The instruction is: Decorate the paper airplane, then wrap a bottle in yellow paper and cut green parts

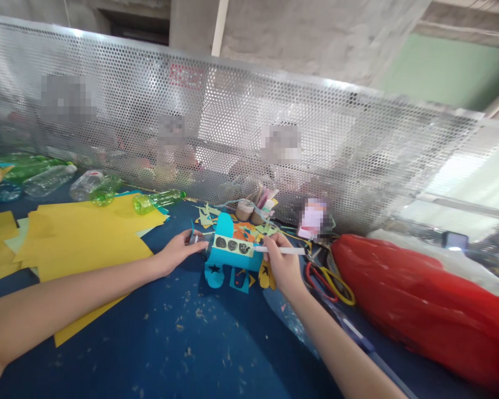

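The left hand (178, 254) grasps the clear end of a blue craft piece (233, 258), between both hands; the right hand (283, 263) grips a white pen (289, 251) beside 3 black circles (233, 245).

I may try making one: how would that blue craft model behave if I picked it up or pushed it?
The blue craft model is probably light, since its covering looks like paper. Its blue star-marked flap looks thin, so it would likely bend easily. The rounded body might roll if pushed, though the flap could hinder it.
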{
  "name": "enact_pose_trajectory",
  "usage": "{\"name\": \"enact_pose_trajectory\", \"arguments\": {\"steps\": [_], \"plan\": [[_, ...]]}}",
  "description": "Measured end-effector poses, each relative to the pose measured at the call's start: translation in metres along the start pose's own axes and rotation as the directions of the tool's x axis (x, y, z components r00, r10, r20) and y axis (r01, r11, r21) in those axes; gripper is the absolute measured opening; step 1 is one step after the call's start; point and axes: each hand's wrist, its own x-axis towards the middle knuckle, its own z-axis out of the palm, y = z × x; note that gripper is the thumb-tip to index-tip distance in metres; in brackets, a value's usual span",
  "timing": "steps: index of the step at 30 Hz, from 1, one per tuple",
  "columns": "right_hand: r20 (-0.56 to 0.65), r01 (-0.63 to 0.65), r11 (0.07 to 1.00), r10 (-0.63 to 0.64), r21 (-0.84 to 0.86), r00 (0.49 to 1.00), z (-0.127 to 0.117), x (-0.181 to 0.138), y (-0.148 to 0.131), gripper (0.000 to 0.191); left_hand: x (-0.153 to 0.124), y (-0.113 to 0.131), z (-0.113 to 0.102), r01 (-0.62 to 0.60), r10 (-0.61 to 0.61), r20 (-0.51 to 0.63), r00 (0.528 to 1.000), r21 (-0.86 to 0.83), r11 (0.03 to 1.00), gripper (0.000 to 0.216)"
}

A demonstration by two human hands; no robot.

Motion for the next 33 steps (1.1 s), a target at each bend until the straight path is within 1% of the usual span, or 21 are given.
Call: {"name": "enact_pose_trajectory", "arguments": {"steps": [6,11,22,33], "plan": [[0.018,-0.009,1.000,0.009,0.006,1.000,-0.0007,0.0005,0.0024,0.030,0.0014,-0.0035,-0.0009,-0.009,0.009,0.000,1.000,-0.013,1.000,0.045],[0.031,-0.010,1.000,0.010,0.003,0.999,-0.0010,0.0011,0.0040,0.031,0.0004,-0.0012,-0.0009,-0.007,0.007,-0.002,1.000,0.015,1.000,0.045],[0.053,-0.027,1.000,0.028,-0.016,0.998,-0.0009,0.0017,0.0056,0.031,-0.0005,0.0002,-0.0002,-0.001,0.001,0.005,1.000,-0.007,1.000,0.044],[0.010,-0.011,1.000,0.011,-0.027,1.000,-0.0009,0.0020,0.0051,0.032,-0.0002,0.0002,-0.0002,0.002,-0.002,0.008,1.000,-0.027,1.000,0.045]]}}
